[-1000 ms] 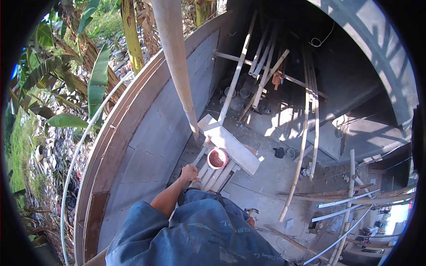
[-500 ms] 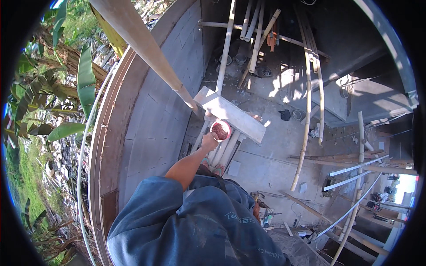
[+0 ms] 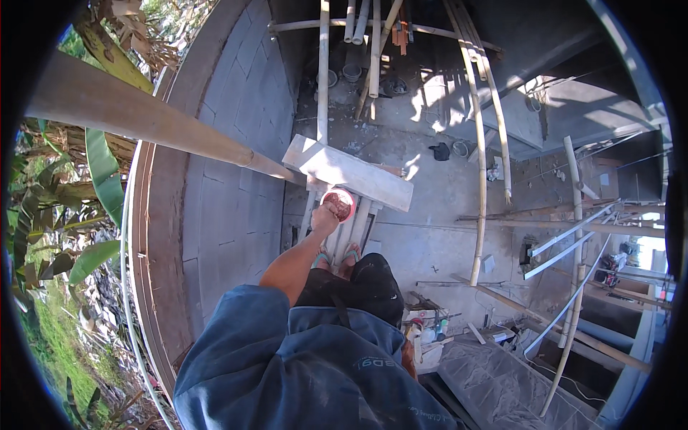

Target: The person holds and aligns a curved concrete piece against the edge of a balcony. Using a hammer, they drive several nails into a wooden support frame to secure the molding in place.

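Note:
My left hand (image 3: pixel 326 218) is closed on the near rim of a small round red bucket (image 3: pixel 343 205), with reddish-brown contents showing inside. Just beyond the bucket lies a wide, pale board (image 3: pixel 351 174), set crosswise over narrower planks (image 3: pixel 345 235). My sandalled feet stand on those planks. Of my right arm only a sliver of skin (image 3: pixel 409 357) shows beside my shirt; the fingers are hidden.
A thick bamboo pole (image 3: pixel 179 134) slants in from the left to the board. The grey block wall (image 3: pixel 228 193) curves along my left. Several bamboo poles (image 3: pixel 479 165) stand at right. Below lie the concrete floor (image 3: pixel 408 247) and a plastic sheet (image 3: pixel 494 380).
My view has shifted and tilted, so my legs and feet show more fully. The left hand keeps its grip on the bucket, which stays close to the board.

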`<state>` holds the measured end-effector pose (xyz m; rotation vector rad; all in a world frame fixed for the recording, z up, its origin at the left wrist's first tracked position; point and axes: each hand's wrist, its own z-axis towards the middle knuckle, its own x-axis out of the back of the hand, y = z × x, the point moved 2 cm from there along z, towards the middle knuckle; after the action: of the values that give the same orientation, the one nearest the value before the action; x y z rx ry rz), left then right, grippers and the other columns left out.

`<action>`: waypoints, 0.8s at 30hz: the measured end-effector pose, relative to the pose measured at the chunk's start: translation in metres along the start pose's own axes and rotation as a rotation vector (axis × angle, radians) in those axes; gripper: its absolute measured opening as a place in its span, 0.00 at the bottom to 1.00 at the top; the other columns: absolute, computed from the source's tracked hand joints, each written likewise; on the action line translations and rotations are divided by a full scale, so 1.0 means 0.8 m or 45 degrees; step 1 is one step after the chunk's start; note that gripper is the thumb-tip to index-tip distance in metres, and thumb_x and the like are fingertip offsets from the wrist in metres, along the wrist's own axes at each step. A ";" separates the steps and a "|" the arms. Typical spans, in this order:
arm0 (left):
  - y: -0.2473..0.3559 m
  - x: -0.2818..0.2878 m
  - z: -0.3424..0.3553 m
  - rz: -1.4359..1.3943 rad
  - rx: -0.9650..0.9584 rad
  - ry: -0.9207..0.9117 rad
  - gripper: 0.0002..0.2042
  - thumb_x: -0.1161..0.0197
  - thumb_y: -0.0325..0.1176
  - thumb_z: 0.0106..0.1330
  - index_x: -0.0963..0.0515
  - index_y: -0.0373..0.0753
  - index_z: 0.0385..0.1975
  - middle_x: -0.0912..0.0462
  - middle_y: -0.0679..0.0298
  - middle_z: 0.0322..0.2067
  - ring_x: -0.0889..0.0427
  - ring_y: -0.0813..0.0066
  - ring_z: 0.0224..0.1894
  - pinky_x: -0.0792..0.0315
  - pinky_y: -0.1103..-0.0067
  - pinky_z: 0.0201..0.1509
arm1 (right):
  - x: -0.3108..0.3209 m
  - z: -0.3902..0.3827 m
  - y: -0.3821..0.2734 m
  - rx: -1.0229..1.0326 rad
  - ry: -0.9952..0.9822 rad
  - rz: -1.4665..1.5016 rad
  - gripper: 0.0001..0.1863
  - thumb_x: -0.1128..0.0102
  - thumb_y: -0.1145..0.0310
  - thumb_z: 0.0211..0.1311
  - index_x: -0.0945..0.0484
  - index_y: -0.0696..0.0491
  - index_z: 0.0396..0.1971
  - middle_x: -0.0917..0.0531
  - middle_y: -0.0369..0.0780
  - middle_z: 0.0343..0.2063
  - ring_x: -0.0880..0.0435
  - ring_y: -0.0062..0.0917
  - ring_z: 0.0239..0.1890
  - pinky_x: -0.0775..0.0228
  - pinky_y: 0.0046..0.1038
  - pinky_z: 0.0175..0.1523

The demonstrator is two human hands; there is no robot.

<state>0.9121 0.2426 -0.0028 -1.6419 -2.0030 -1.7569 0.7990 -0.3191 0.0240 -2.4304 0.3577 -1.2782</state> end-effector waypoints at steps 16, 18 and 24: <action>-0.056 -0.073 0.115 0.167 0.297 0.083 0.33 0.32 0.36 0.54 0.35 0.39 0.61 0.27 0.47 0.57 0.31 0.47 0.60 0.39 0.59 0.65 | 0.053 0.213 -0.115 -0.704 -0.286 0.952 0.27 0.56 0.47 0.70 0.26 0.60 0.44 0.32 0.34 0.13 0.33 0.19 0.11 0.35 0.24 0.17; -0.061 -0.023 0.107 -0.061 0.229 0.464 0.37 0.29 0.40 0.55 0.38 0.36 0.63 0.29 0.43 0.57 0.32 0.47 0.61 0.39 0.61 0.65 | 0.057 0.271 -0.131 -0.525 -0.314 0.926 0.26 0.55 0.47 0.70 0.25 0.59 0.43 0.35 0.32 0.10 0.36 0.19 0.09 0.37 0.25 0.15; 0.085 0.268 -0.054 -0.244 0.486 1.168 0.41 0.38 0.55 0.64 0.51 0.41 0.69 0.44 0.45 0.66 0.45 0.49 0.69 0.42 0.54 0.67 | -0.007 0.463 -0.171 -1.091 -0.308 0.835 0.17 0.46 0.50 0.67 0.30 0.49 0.27 0.38 0.31 0.10 0.37 0.21 0.09 0.43 0.28 0.13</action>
<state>0.8368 0.3414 0.1899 -0.3984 -1.8511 -1.5818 1.1102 -0.1186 -0.1130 -2.6459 1.7381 -0.5723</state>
